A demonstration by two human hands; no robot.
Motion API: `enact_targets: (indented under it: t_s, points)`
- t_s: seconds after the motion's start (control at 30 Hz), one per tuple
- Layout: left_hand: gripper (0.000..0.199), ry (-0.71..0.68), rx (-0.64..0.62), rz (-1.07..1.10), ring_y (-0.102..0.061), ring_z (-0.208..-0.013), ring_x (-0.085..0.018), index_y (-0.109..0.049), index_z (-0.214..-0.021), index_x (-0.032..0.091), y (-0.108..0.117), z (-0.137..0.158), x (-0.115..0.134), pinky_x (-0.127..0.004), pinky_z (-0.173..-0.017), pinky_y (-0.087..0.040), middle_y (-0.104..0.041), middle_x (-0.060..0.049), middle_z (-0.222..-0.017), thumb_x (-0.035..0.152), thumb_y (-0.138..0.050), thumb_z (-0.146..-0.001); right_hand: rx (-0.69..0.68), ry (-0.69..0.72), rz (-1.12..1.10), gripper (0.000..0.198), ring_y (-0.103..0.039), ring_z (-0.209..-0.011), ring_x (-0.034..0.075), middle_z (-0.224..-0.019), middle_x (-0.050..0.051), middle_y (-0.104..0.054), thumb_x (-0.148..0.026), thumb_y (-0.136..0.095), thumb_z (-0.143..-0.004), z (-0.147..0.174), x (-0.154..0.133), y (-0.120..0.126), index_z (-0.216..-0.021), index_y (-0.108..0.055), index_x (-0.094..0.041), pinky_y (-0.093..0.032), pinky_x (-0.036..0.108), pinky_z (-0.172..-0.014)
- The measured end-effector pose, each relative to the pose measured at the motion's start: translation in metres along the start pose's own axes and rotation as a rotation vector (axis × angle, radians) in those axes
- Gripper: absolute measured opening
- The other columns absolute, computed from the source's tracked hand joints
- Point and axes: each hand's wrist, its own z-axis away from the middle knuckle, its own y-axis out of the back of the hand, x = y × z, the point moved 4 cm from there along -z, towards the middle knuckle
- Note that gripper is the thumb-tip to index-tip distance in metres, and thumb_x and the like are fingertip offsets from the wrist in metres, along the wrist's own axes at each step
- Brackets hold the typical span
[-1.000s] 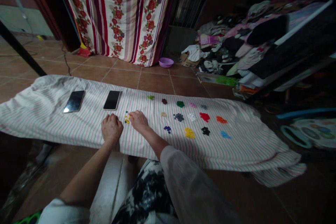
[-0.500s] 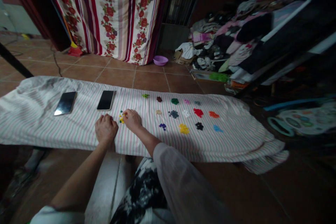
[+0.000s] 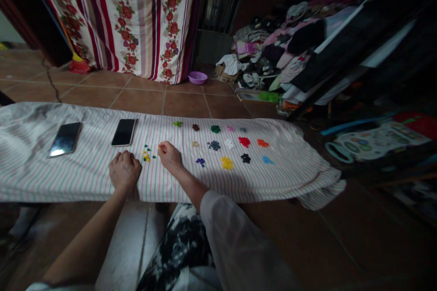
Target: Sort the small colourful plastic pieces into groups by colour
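Note:
My right hand [image 3: 170, 154] is just above the striped cloth [image 3: 92, 177], thumb and fingertips pinching a small yellow piece [image 3: 160, 147]. Just left of it lies a small mixed group of yellow pieces [image 3: 146, 157] and dark green pieces [image 3: 154, 157]. My left hand [image 3: 125, 170] rests on the cloth beside this group, palm down, fingers curled under. Right of my hands, sorted piles include purple pieces [image 3: 200, 162], beige pieces [image 3: 195, 144], a yellow pile [image 3: 227, 163], dark grey pieces [image 3: 214, 145] and black pieces [image 3: 245, 158]. The pieces are too small to name exactly.
Two phones, one dark [image 3: 65, 138] and one light-edged [image 3: 124, 132], lie toward the left. More piles, such as red [image 3: 244, 141], orange [image 3: 262, 143] and light blue [image 3: 267, 159], sit farther right. Beyond are a purple basin [image 3: 197, 77], a floral curtain [image 3: 143, 22] and heaped clothes [image 3: 273, 50].
My right hand has drawn away from the mixed group toward the right, holding a yellow piece. My left hand stays resting on the cloth. The view has turned slightly right.

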Motion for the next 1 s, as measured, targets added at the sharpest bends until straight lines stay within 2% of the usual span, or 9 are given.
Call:
enact_targets:
  t_s: [0.17,0.4,0.53,0.67,0.8,1.0]
  points:
    - [0.025,0.005,-0.008,-0.008,-0.052,-0.113,-0.029,-0.059,-0.093,0.016,0.003,0.0,0.002,-0.042,-0.095,-0.036,-0.066,-0.014,-0.102,0.024,-0.04,-0.081,0.066,0.037,-0.022,0.017,-0.066,-0.09,0.013,-0.098,-0.002,-0.07,-0.023,-0.051,-0.086,0.018,0.012,0.029,-0.099,-0.061,-0.026,-0.049,0.025,-0.079]
    - [0.026,0.01,-0.025,-0.01,-0.052,-0.113,-0.03,-0.06,-0.094,0.015,0.005,0.001,0.003,-0.043,-0.095,-0.037,-0.065,-0.015,-0.104,0.023,-0.041,-0.079,0.196,0.097,-0.164,0.017,-0.066,-0.083,0.014,-0.091,0.002,-0.068,-0.018,-0.048,-0.081,0.036,0.041,0.074,-0.09,-0.062,-0.021,-0.052,0.025,-0.078]
    - [0.025,0.001,-0.034,-0.033,-0.054,-0.109,-0.029,-0.06,-0.092,0.015,0.008,0.001,0.005,-0.042,-0.092,-0.039,-0.065,-0.015,-0.099,0.024,-0.04,-0.08,0.316,0.117,-0.134,0.018,-0.065,-0.085,0.015,-0.094,0.002,-0.067,-0.023,-0.047,-0.082,0.051,0.061,0.108,-0.089,-0.063,-0.023,-0.052,0.028,-0.08]
    - [0.023,0.014,-0.056,-0.03,-0.055,-0.108,-0.028,-0.059,-0.091,0.015,0.009,0.0,0.005,-0.041,-0.091,-0.039,-0.065,-0.015,-0.097,0.024,-0.042,-0.078,0.423,0.145,-0.093,0.021,-0.065,-0.084,0.017,-0.089,0.005,-0.068,-0.027,-0.046,-0.081,0.065,0.083,0.144,-0.087,-0.065,-0.021,-0.053,0.029,-0.078]
    - [0.022,0.012,-0.054,-0.039,-0.056,-0.106,-0.028,-0.058,-0.09,0.016,0.01,-0.001,0.006,-0.041,-0.09,-0.039,-0.065,-0.014,-0.096,0.024,-0.042,-0.079,0.543,0.092,0.0,0.024,-0.064,-0.084,0.019,-0.088,0.007,-0.069,-0.029,-0.045,-0.081,0.075,0.11,0.176,-0.086,-0.066,-0.021,-0.053,0.032,-0.079]
    - [0.022,0.025,-0.043,-0.029,-0.056,-0.108,-0.029,-0.059,-0.092,0.017,0.011,0.0,0.007,-0.042,-0.09,-0.04,-0.066,-0.014,-0.097,0.024,-0.043,-0.078,0.62,0.056,0.057,0.028,-0.064,-0.086,0.021,-0.09,0.01,-0.069,-0.03,-0.043,-0.08,0.081,0.147,0.2,-0.087,-0.068,-0.019,-0.053,0.036,-0.081]
